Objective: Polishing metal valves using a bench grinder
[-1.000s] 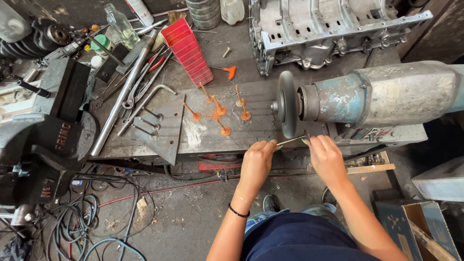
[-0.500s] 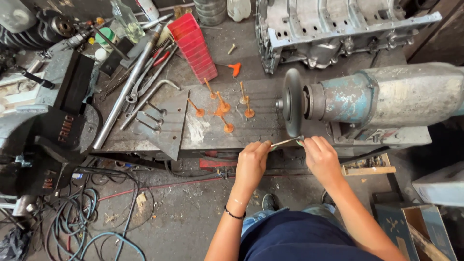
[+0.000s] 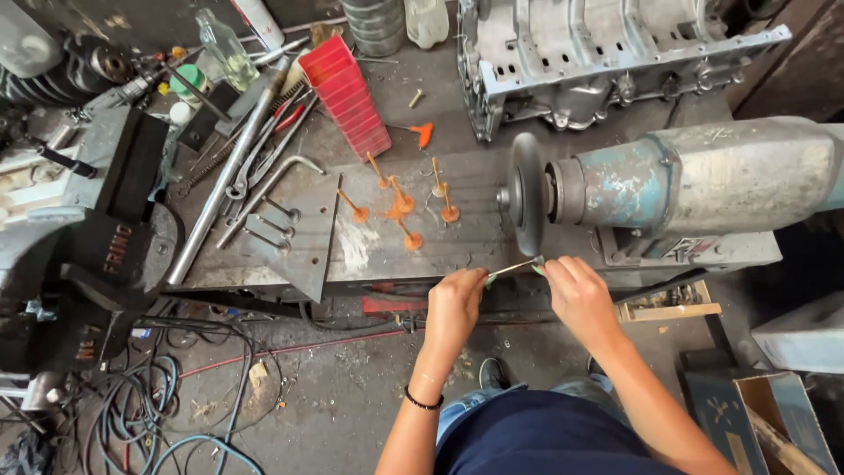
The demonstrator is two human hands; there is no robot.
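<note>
Both hands were closed on the same thing: a thin, shiny metal rod (image 3: 512,266), which looked like an engine valve stem. The left hand (image 3: 454,303) pinched its near end and the right hand (image 3: 576,290) gripped the far end, right under the dark round grinding wheel (image 3: 526,193). The rod sat almost level at the front edge of the grimy metal counter (image 3: 475,237), its right tip just beside the bottom of the wheel; I couldn't tell whether it was actually touching. It was bare silver with a greenish tint near the fingers, way cleaner than the others. A black band (image 3: 424,404) was on the left wrist.

Just beyond the hands, a bunch of small orange-coated valves (image 3: 404,207) stood scattered on the counter, heads down and stems up, with one more orange valve (image 3: 424,134) lying further back. The wheel was mounted on a big bench grinder motor with chipped blue-grey paint (image 3: 703,185), and a small white and red label plate (image 3: 681,249) sat on its base.

Further out, a red ribbed plastic tray (image 3: 350,97) lay tilted at the back, next to long steel wrenches and bars (image 3: 237,167). A clear glass bottle (image 3: 224,48) and a small green-lidded jar (image 3: 187,81) stood at the far left corner. A pale plastic jug (image 3: 428,19) and a grey aluminium engine block (image 3: 607,53) were at the back. A black vise with red raised lettering (image 3: 97,264) sat to the left, over tangled cables on the floor (image 3: 141,405).
</note>
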